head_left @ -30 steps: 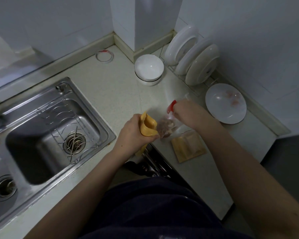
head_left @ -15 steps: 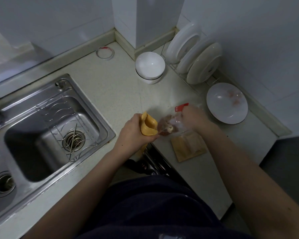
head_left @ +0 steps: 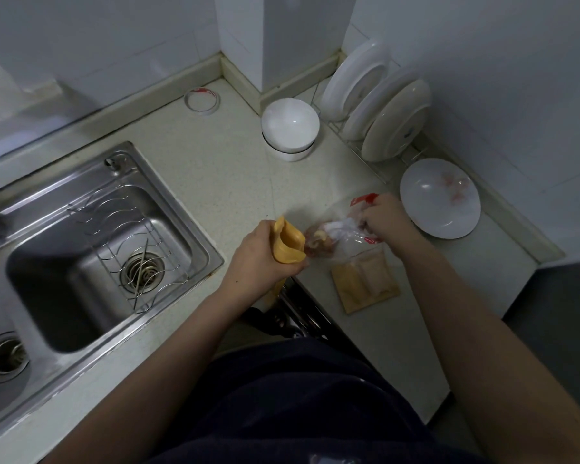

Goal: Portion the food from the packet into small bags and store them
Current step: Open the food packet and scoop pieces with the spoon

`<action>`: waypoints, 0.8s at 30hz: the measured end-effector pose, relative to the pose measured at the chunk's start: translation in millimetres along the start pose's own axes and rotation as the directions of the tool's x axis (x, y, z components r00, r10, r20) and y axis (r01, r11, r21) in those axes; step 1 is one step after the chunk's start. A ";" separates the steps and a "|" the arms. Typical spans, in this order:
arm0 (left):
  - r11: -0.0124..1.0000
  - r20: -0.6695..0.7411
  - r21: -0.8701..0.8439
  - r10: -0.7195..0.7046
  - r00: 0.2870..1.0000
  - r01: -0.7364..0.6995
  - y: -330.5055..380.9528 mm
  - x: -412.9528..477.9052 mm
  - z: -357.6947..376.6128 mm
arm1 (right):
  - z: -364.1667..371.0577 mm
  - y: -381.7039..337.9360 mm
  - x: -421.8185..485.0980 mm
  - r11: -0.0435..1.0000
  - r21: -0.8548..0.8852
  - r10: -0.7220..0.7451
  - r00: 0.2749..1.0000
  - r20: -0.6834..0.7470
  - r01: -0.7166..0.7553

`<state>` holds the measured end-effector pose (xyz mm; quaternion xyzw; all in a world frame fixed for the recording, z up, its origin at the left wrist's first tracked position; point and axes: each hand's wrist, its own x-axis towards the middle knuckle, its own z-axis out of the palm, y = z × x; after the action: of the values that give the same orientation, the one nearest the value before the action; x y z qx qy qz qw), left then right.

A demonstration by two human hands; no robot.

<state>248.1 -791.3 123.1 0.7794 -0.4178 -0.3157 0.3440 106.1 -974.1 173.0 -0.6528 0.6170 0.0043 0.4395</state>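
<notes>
The left hand (head_left: 258,259) is wrapped around a yellow bag (head_left: 287,242), holding its mouth open and upward. Just to its right, the right hand (head_left: 384,217) pinches the upper end of a clear packet (head_left: 340,234) with red trim; pinkish food sits in the packet's lower end, touching the yellow bag's rim. Below the right hand, flat yellow bags (head_left: 364,283) lie on the surface (head_left: 215,182). A white plate (head_left: 439,199) rests just beyond the right hand.
</notes>
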 end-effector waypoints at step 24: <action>1.000 0.003 -0.017 0.001 1.000 -0.001 3.2 -2.7 -1.0 | -38.7 7.2 -11.7 0.896 0.443 -0.019 1.000 -0.005 0.019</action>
<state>246.3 -790.0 126.8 0.7759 -0.4160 -0.3201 0.3500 76.8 -986.0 199.1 -0.5416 0.5955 -0.1410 0.5763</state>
